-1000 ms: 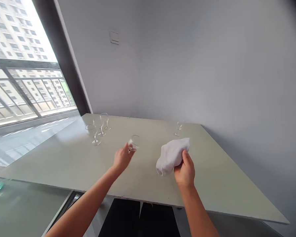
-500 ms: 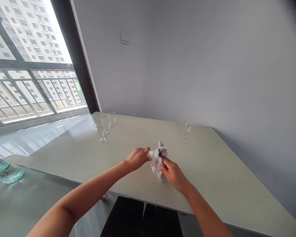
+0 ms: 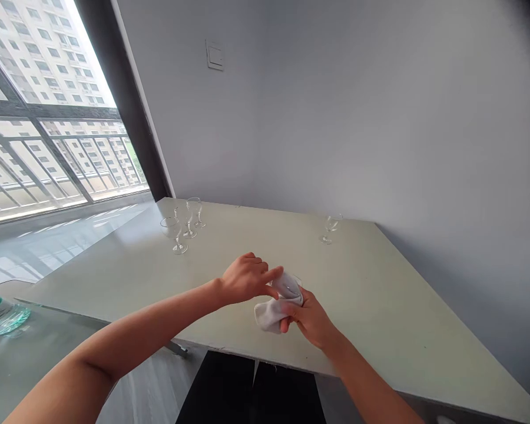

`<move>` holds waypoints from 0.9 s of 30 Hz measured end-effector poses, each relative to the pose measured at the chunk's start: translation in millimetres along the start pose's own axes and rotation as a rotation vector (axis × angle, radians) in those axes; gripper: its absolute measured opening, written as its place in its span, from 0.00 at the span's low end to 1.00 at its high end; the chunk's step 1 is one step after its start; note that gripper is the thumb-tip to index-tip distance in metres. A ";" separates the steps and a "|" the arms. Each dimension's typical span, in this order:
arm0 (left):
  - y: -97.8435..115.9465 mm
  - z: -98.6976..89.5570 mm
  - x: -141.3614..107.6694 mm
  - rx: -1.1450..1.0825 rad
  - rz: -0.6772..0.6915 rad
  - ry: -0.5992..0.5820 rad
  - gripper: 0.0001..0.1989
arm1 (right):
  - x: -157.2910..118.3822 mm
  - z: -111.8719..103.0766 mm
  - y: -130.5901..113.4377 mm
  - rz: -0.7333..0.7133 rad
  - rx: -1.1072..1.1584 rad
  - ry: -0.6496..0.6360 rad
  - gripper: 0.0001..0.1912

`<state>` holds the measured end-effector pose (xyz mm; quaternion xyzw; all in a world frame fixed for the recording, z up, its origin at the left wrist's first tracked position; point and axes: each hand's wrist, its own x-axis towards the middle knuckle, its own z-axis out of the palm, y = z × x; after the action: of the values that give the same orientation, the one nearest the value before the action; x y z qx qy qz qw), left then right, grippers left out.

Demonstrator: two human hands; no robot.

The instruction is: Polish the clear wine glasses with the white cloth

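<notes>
Above the near middle of the table, my right hand is closed around a wine glass wrapped partly in a white cloth. Only a bit of the clear glass and its rim shows; cloth and fingers hide the rest. My left hand comes in from the left, its index finger and thumb pinching the upper part of the cloth at the glass. The cloth's lower end hangs below both hands.
Several stemmed glasses stand upright at the table's far left. Another wine glass is at the back right. A large clear bottle lies on a lower surface at left. Walls border the table behind and right.
My left hand has let go of the glass's end and now grips the cloth. The glass has been turned in my right hand, and the cloth's loose end has swung left.
</notes>
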<state>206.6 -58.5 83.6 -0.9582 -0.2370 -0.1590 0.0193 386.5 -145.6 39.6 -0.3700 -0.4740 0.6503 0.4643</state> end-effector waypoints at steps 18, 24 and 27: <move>-3.6 -5.7 -25.0 -0.775 -0.468 -0.392 0.25 | -13.4 -31.5 -38.6 -0.046 -0.609 -0.069 0.16; -12.6 6.7 -26.4 -0.512 -0.732 -0.223 0.19 | -17.6 -26.3 -47.6 -0.308 -1.084 0.277 0.21; 0.0 8.3 -19.6 -0.292 -0.491 -0.210 0.11 | -6.9 4.4 -38.2 -0.522 -1.366 0.099 0.22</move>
<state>192.6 -66.3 69.5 -0.8760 -0.4370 -0.0914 -0.1824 394.2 -148.8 77.8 -0.4812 -0.8248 0.0605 0.2908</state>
